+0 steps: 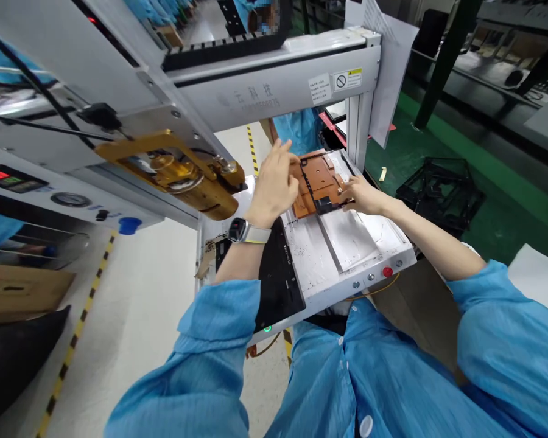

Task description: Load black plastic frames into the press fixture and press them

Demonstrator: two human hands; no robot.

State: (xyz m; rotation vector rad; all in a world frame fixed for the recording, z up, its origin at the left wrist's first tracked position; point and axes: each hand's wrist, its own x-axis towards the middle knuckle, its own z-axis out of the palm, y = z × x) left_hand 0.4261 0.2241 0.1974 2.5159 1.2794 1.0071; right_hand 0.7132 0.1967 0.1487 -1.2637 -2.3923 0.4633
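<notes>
A brown fixture plate point(319, 171) lies on the machine's white bed, with a thin black plastic frame point(307, 185) set on it. My left hand point(274, 182) is at the plate's left side, fingers stretched forward and a little apart; it wears a watch point(238, 230) at the wrist. At the plate's right edge, the bent fingers of my right hand point(363, 194) close on the black frame's edge. A dark block point(323, 204) sits at the near side of the frame. The undersides of my fingers are hidden.
A brass-coloured cylinder on the machine head point(196, 188) hangs left of my left hand. A black plate point(278, 286) lies on the bed's left. Buttons, one a red button point(387, 272), line the front edge. Black frames point(441, 188) are stacked at right. Another person's blue sleeve point(296, 131) shows behind.
</notes>
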